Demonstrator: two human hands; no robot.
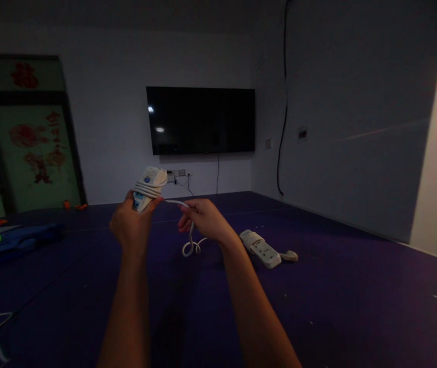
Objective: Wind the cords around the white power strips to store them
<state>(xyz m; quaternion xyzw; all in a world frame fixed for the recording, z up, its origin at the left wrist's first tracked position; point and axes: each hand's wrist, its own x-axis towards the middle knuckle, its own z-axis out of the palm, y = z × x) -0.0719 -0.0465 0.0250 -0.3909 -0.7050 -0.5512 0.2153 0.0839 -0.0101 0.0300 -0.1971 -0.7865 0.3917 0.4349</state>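
the power strip [147, 179], wrapped in its white cord [175, 202], is held up in the left hand [131, 221], clasped between thumb and fingers, while the right hand [200, 216] pinches the cord nearby. winding seems the step in hand; another turn would call for tension. a second wrapped strip [269, 252] lies on the purple surface [337, 306].

1 head-worn view, forward and down

power strip [147, 180] in left grip [131, 221] | second strip [267, 253] right, on floor [341, 306] | television [203, 121] beyond, on wall [107, 107] | door [30, 153] far left
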